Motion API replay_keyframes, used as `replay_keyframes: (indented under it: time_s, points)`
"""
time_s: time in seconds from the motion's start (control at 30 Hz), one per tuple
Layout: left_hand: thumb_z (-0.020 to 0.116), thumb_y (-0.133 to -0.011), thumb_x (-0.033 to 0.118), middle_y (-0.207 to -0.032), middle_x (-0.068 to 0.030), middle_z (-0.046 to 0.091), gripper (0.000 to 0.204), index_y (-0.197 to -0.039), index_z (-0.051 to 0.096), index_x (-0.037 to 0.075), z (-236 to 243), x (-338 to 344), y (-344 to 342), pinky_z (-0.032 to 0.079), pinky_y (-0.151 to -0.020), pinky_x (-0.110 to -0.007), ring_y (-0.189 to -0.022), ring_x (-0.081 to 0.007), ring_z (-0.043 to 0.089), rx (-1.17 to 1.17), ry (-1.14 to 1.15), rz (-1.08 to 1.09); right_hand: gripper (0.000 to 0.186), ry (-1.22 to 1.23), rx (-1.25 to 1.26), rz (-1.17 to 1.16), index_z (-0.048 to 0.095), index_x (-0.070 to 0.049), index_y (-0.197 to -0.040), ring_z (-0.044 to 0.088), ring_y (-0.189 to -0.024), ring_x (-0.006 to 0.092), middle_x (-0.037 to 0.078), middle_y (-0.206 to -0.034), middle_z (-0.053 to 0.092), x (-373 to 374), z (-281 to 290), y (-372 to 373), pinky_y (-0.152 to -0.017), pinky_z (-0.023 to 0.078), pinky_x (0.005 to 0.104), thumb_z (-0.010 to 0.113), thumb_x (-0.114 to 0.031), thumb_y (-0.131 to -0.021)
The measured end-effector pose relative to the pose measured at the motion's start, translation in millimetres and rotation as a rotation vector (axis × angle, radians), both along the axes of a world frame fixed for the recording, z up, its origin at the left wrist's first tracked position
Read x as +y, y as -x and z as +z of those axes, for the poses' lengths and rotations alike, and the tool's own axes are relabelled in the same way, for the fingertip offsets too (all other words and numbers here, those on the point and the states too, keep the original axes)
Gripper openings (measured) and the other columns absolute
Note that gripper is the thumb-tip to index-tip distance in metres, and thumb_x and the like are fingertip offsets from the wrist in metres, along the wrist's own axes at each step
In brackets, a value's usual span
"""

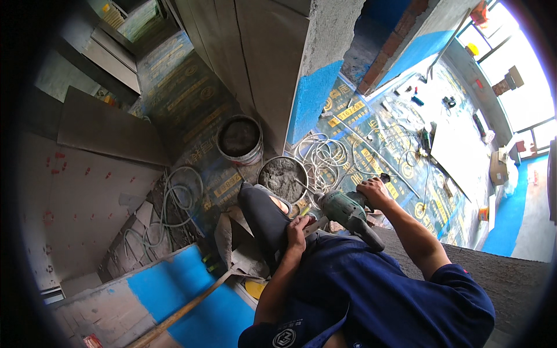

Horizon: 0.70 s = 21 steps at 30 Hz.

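Both hands (299,227) — green drill (348,213), mortar bucket (282,177)

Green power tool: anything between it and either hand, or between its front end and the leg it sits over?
Nothing visible. The right hand grips the rear handle of the green power tool directly; the left hand sits at its front end, against the raised dark-trousered leg. The tool's tip is hidden behind the left hand.

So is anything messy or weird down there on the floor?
Yes. A white cable lies in loose tangled loops beside the mortar bucket, and small tools are scattered over the floor sheet. Both hands grip a green drill.
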<state>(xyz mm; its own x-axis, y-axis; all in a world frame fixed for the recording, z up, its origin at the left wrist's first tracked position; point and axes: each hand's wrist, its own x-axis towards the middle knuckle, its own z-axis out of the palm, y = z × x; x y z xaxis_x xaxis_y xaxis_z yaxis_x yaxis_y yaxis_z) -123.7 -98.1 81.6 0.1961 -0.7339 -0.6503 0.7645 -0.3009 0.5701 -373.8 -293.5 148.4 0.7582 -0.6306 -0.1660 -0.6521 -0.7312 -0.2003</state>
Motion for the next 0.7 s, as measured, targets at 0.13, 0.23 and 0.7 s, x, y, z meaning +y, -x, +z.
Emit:
replay_keyframes:
  time_s: [0.13, 0.23, 0.7]
  points:
    - [0.055, -0.092, 0.017, -0.086, -0.0111, 0.067, 0.018, -0.087, 0.063, 0.002, -3.5, 0.8, 0.8, 0.054, -0.072, -0.035, -0.078, -0.0220, 0.065, -0.031, 0.046, 0.012, 0.013, -0.005, 0.008, -0.012, 0.062, -0.016, -0.084, 0.061, -0.087, 0.0239, 0.003, -0.082, 0.062, 3.6, -0.9, 1.5, -0.080, 0.042, 0.0381, 0.063, -0.020, -0.072]
    - [0.054, -0.093, 0.019, -0.089, -0.0125, 0.067, 0.020, -0.087, 0.062, 0.002, -8.3, 4.2, -0.8, 0.054, -0.073, -0.038, -0.082, -0.0234, 0.066, -0.007, 0.060, -0.014, 0.013, 0.002, 0.035, -0.027, 0.062, -0.015, -0.085, 0.061, -0.088, 0.0236, 0.004, -0.082, 0.062, 10.3, 2.4, 1.7, -0.081, 0.042, 0.0381, 0.062, -0.020, -0.073]
    - [0.055, -0.092, 0.031, -0.099, -0.0163, 0.068, 0.028, -0.090, 0.064, 0.004, 0.5, 4.0, -15.2, 0.052, -0.085, -0.049, -0.095, -0.0302, 0.066, 0.272, 0.151, 0.080, 0.022, -0.099, 0.096, -0.074, 0.063, -0.015, -0.092, 0.060, -0.094, 0.0251, 0.004, -0.089, 0.064, 20.8, -2.1, 11.9, -0.082, 0.043, 0.0394, 0.063, -0.019, -0.070]
